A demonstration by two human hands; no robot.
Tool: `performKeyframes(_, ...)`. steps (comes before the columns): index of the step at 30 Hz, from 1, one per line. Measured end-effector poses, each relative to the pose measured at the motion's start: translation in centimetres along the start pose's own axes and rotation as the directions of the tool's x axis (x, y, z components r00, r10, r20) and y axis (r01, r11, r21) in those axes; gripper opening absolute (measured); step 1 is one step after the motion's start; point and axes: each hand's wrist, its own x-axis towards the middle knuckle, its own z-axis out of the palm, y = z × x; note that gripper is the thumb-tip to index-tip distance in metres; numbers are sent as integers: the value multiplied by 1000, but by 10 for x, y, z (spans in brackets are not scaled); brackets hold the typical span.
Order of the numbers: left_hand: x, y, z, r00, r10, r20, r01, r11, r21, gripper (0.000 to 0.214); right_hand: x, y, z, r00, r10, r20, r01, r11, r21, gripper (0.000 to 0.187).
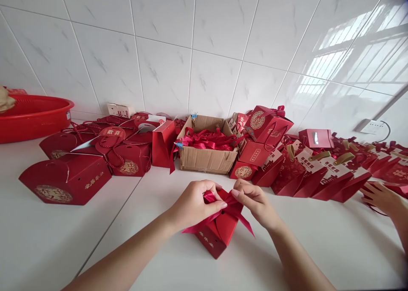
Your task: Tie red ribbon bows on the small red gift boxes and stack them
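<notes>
A small red gift box [214, 239] with gold characters on its side stands on the white table in front of me. Around its top runs a dark red satin ribbon [244, 223], looped into a bow shape with loose tails hanging on both sides. My left hand [202, 201] pinches the ribbon near the knot, thumb against fingers. On the other side my right hand [253, 199] pinches a ribbon loop between thumb and forefinger. Part of the box's top is hidden behind the hands and the ribbon.
A cardboard box [207, 160] of red ribbons stands by the tiled wall. Red gift boxes [66, 180] crowd the left, more red packages [321, 180] the right. A red basin [35, 116] is at far left. Another person's hand [382, 199] reaches in at right.
</notes>
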Motion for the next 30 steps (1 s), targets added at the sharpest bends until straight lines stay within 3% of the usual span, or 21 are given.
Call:
performKeyframes(4, 1, -2, 0, 1000, -4, -5, 4, 1000, -7, 17, 0, 2, 0, 1000, 9, 21, -9, 1000, 25, 41)
performKeyframes(7, 2, -2, 1, 1000, -18, 0, 18, 999, -38, 18, -1, 6, -2, 999, 13, -40, -12, 1000, 25, 36)
performKeyframes(11, 3, 0, 1, 999, -48, -5, 48, 997, -57, 19, -1, 8, -4, 999, -3, -38, -2, 994, -109, 35)
performKeyframes(17, 3, -1, -1, 999, -34, -13, 34, 999, 3, 19, 2, 11, 1, 982, -188, -15, 176, 944, -278, 31)
performKeyframes(23, 3, -5, -1, 1000, 16, -8, -16, 999, 43, 29, 3, 15, 2, 972, -221, -84, 186, 933, -309, 31)
performKeyframes(30, 3, -6, 0, 999, 38, -17, -38, 999, 39, 37, 3, 16, -3, 939, -327, -104, 249, 858, -449, 27)
